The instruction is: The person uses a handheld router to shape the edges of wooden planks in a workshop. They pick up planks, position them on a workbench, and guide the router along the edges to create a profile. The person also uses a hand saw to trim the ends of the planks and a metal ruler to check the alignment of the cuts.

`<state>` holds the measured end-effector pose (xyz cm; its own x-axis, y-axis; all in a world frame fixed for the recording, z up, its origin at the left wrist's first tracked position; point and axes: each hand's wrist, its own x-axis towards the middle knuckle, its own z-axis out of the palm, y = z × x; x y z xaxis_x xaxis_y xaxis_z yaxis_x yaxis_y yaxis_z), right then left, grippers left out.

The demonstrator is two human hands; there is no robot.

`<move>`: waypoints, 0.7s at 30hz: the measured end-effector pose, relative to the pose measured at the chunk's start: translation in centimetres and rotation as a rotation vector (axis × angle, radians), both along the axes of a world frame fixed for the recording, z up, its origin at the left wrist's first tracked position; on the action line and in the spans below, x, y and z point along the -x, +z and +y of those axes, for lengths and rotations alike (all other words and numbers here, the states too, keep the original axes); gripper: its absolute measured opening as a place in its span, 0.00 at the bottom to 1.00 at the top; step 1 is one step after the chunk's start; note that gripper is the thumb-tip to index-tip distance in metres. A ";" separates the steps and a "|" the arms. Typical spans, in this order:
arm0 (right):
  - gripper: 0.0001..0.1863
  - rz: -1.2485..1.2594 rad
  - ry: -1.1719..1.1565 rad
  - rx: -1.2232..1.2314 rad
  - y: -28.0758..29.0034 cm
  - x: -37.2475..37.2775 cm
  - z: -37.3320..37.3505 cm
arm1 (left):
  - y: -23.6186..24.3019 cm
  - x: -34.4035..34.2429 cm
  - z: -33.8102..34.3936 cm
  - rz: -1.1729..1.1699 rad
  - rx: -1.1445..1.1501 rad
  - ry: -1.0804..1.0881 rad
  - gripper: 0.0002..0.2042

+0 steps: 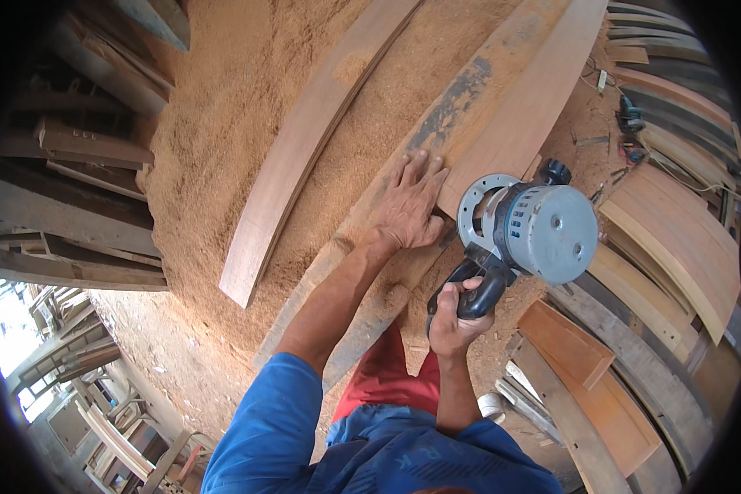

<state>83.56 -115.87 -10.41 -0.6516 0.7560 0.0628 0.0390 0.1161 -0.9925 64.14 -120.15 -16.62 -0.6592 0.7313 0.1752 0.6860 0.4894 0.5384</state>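
My right hand (454, 328) grips the black handle of a wood router (552, 230). Its motor body is grey and round, with a perforated round base and a black knob on the far side. The router is tipped on its side, its base facing the near end of a curved, smooth board (525, 111). That board lies along a worn, stained wooden bench plank (446, 107). Fingers spread, my left hand (407, 202) rests flat on the plank beside the board's near end. Whether its thumb touches the board I cannot tell.
Another curved board (309, 156) lies on the heaped sawdust (210, 148) to the left. Stacked timbers (78, 206) stand at far left. On the right are curved wooden pieces (675, 239), an orange-brown wooden tray (564, 342) and a green power tool (631, 115) with a cord.
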 end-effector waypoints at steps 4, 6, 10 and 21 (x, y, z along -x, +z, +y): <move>0.09 0.023 0.018 -0.048 -0.1 0.6 0.4 | 0.1 -0.2 0.0 -0.005 -0.016 0.004 0.44; 0.09 0.045 0.019 -0.069 -0.3 1.3 1.0 | 0.1 -0.3 0.0 -0.013 -0.027 0.008 0.44; 0.08 0.057 -0.006 -0.060 -0.8 2.7 2.5 | 0.1 -0.4 0.1 -0.024 -0.053 0.012 0.43; 0.08 0.090 -0.003 -0.053 -0.6 5.4 6.4 | 0.3 -0.7 0.3 -0.045 -0.033 0.005 0.43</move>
